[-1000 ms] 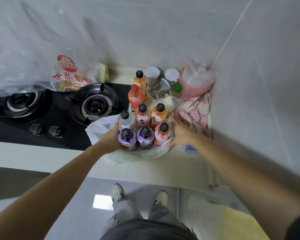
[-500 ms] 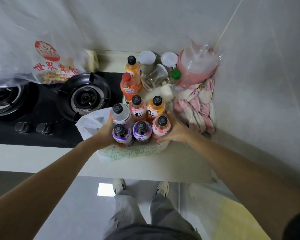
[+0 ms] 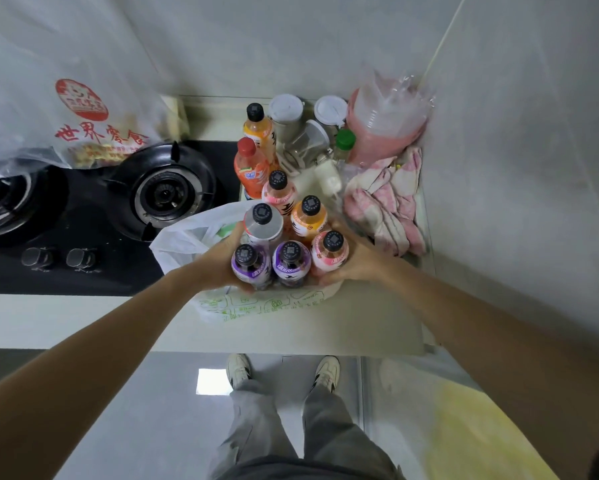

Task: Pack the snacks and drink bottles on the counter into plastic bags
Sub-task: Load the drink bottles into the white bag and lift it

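We have tightened our left hand (image 3: 218, 258) and right hand (image 3: 353, 263) on the bottles (image 3: 287, 244); curled fingers now clasp the cluster between them, over the white bag (image 3: 187, 237), so it seems ready to bag.

Soft, even, fairly dim indoor light; a bright patch gleams on the floor (image 3: 212, 381). Wide-angle bending at the edges (walls curve), and the forearms blur nearest the lens.

L fingers (image 3: 237, 233) behind bottles (image 3: 284, 244)
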`<state>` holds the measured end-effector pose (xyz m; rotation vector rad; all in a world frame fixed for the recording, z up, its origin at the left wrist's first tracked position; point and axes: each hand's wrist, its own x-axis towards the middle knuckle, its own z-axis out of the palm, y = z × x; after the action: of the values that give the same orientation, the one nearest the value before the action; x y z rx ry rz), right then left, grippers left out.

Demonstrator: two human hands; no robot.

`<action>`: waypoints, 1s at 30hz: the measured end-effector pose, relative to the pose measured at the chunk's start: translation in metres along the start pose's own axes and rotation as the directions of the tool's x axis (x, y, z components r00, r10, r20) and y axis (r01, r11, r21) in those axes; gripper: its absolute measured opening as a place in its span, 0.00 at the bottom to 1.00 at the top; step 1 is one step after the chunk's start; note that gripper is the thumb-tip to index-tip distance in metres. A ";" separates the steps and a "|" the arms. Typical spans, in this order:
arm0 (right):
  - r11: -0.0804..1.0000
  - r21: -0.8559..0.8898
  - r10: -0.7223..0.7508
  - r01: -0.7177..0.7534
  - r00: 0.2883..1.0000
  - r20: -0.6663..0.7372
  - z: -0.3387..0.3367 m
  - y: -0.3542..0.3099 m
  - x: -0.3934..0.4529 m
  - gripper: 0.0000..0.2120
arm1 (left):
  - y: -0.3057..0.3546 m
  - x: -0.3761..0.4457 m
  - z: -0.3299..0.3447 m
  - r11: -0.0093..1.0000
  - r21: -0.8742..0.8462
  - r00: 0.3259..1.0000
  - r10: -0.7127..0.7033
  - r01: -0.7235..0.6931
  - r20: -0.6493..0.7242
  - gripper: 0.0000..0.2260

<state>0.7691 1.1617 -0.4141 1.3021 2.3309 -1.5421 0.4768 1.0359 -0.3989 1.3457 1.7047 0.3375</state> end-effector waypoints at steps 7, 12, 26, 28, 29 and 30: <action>0.999 0.044 -0.006 0.010 0.997 -0.083 0.011 0.002 -0.002 0.61 | -0.013 -0.006 0.015 0.997 -0.080 0.992 -0.003 -0.007 -0.125 0.62; 0.987 0.158 0.017 0.004 0.992 -0.128 0.022 0.002 -0.007 0.44 | -0.017 -0.010 0.028 1.000 -0.001 0.983 -0.002 0.002 -0.184 0.58; 0.979 0.166 -0.055 0.118 0.938 -0.343 0.050 0.023 -0.002 0.31 | -0.013 0.000 0.028 0.995 -0.093 0.995 0.039 -0.047 -0.087 0.35; 0.978 0.176 -0.050 0.116 0.939 -0.341 0.050 0.020 -0.004 0.30 | -0.013 0.002 0.029 0.995 -0.091 0.996 0.044 -0.051 -0.083 0.29; 0.977 0.181 -0.048 0.116 0.938 -0.343 0.050 0.021 -0.004 0.29 | -0.013 0.002 0.028 0.994 -0.091 0.996 0.050 -0.058 -0.079 0.28; 0.976 0.184 -0.045 0.114 0.938 -0.344 0.050 0.022 -0.005 0.29 | -0.014 0.003 0.029 0.993 -0.096 0.996 0.056 -0.063 -0.075 0.27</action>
<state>0.7681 1.1229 -0.4532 1.6590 2.5039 -1.7404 0.4903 1.0249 -0.4256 1.3280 1.6873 0.5035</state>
